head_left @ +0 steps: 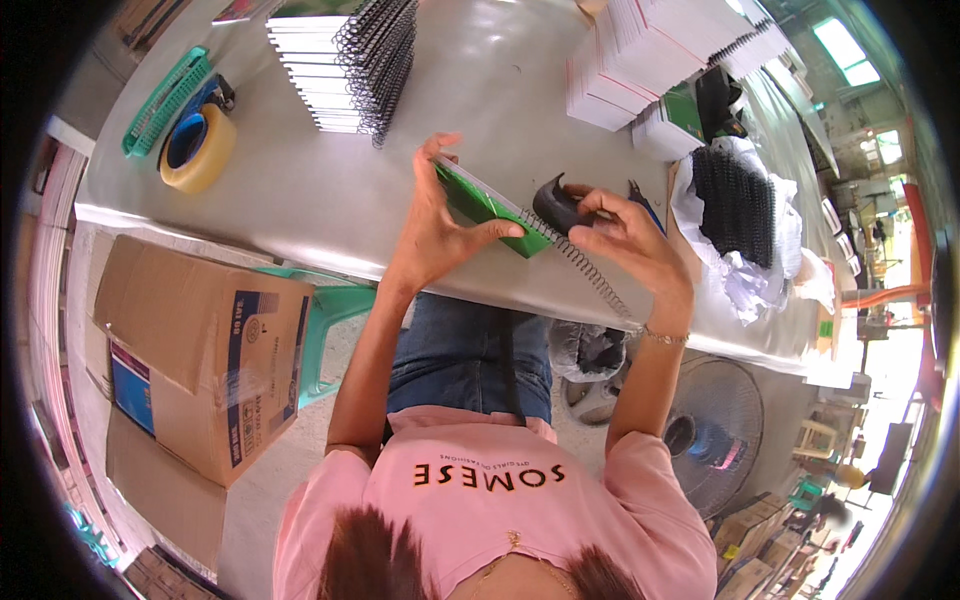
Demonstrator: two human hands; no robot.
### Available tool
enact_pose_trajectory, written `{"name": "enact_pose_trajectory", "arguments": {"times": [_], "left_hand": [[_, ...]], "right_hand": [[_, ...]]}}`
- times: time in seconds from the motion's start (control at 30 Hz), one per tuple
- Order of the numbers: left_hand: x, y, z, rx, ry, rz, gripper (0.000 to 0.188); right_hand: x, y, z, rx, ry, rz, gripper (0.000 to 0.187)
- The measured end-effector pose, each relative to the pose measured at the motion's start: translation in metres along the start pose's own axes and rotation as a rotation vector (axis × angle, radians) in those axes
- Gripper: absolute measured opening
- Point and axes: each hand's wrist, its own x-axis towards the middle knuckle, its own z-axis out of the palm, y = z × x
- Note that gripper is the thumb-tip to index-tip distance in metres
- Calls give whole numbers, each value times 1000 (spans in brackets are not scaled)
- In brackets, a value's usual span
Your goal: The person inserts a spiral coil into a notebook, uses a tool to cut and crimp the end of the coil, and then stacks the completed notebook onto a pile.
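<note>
I am pinching the green notebook in my left hand at the tabletop's near edge, my right hand closing on its wire coil; bound notebooks are stacking at the far edge, loose coils waiting right.

One head-worn fisheye view looks steeply down — close over the table edge and lap.

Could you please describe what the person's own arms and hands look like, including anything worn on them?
Both forearms are bare up to short pink sleeves of a T-shirt. The left hand wears no glove, ring or watch that shows. The right hand is also ungloved, with a thin, light-coloured bracelet around the wrist. No markings can be made out on either arm.
</note>
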Motion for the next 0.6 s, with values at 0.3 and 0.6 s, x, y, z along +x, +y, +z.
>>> {"name": "enact_pose_trajectory", "arguments": {"times": [0.3, 0.6], "left_hand": [[2, -4, -1, -137, -58, -78, 122], [3, 1, -5, -118, -134, -95, 108]], "right_hand": [[-5, -1, 8, -258, 166, 11, 32], [-1, 1, 4, -476, 241, -8, 32]]}}
